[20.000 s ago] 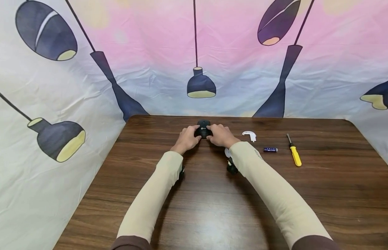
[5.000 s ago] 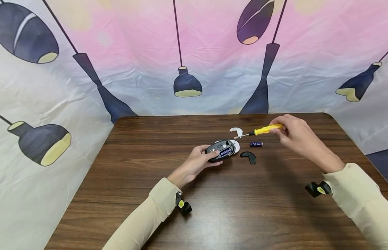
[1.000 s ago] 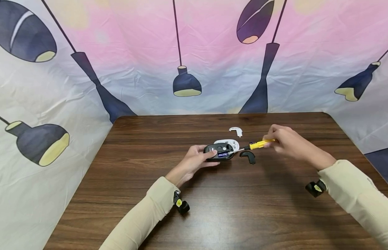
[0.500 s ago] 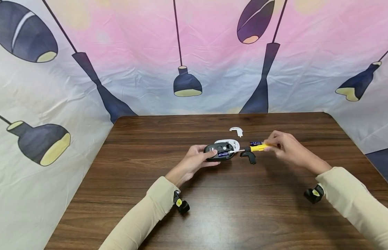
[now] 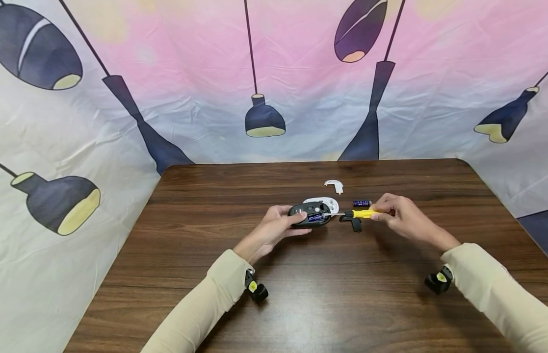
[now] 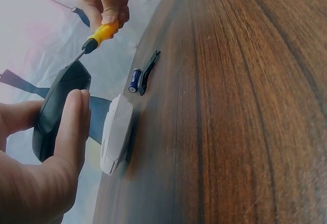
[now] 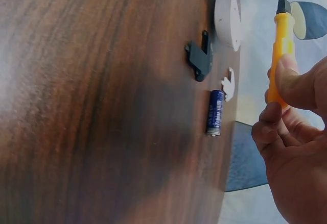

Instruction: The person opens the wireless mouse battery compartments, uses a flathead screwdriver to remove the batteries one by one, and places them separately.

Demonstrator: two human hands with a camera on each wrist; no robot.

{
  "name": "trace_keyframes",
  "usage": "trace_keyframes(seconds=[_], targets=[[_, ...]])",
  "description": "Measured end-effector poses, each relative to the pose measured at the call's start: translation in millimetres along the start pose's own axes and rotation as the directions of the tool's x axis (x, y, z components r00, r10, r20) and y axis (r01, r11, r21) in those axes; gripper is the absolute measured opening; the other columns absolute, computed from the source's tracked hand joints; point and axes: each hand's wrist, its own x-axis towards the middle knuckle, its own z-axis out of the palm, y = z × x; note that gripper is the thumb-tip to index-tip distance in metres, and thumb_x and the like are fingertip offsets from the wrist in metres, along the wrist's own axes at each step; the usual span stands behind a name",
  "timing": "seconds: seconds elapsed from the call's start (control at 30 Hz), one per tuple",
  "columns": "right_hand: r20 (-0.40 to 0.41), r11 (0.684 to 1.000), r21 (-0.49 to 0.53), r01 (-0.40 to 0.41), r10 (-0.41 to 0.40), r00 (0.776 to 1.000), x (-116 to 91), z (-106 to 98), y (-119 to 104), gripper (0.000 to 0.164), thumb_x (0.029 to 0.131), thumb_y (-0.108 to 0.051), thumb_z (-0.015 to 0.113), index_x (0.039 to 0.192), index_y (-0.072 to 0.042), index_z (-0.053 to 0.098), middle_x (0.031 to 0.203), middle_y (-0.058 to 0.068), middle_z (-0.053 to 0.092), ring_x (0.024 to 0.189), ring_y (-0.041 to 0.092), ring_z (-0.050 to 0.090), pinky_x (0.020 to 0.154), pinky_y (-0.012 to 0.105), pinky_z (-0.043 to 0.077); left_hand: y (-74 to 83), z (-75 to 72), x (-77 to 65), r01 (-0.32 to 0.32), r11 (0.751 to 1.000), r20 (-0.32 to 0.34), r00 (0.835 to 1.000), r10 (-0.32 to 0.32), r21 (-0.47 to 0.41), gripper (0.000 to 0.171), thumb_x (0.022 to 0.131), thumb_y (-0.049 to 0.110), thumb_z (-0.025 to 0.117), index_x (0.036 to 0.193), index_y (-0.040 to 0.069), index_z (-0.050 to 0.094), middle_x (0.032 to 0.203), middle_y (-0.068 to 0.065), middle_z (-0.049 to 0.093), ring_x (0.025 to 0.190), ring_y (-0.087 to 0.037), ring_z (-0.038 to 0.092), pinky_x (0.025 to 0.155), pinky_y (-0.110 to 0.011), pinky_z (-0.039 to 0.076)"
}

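My left hand grips a black computer mouse, underside up, its battery bay uncovered with a blue battery inside. In the left wrist view the black mouse is held clear of the table between thumb and fingers. My right hand pinches the yellow handle of a screwdriver. Its metal tip meets the right end of the mouse by the battery bay. In the right wrist view, thumb and fingers close around the screwdriver handle.
Behind the black mouse a white mouse lies on the table. A black battery cover, a loose blue battery and a white battery cover lie near it. A printed cloth hangs behind the table.
Since five seconds ago the screwdriver has come down and left, its tip now at the mouse. Over the last second my right hand has lowered toward me, levelling the screwdriver. My left hand stays put.
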Motion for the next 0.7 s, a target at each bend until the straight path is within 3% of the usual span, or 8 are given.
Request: trace_keyframes(seconds=[0.33,0.7], targets=[[0.02,0.996,0.057,-0.064,0.063,0.998,-3.4,5.6,6.3,0.018,0.09,0.006,0.072,0.107,0.009,0.075,0.098,0.011,0.07,0.083,0.006,0.058,0.061,0.018,0.049,0.2,1.2,0.7,0.002,1.0,0.011,1.0,-0.002,-0.012,0.044,0.099,-0.003,0.061,0.138,-0.018,0.045,0.135,-0.032,0.052,0.119,-0.038,0.061,0.092,-0.04,0.06],[0.034,0.994,0.092,-0.061,0.058,0.998,-3.0,8.6,10.0,0.015,0.091,0.006,0.071,0.105,0.008,0.076,0.095,0.009,0.071,0.083,0.005,0.058,0.063,0.017,0.05,0.3,1.9,2.2,0.013,0.999,0.021,1.0,-0.012,-0.029,0.044,0.099,-0.003,0.06,0.138,-0.018,0.045,0.136,-0.033,0.052,0.12,-0.039,0.06,0.093,-0.04,0.06]])
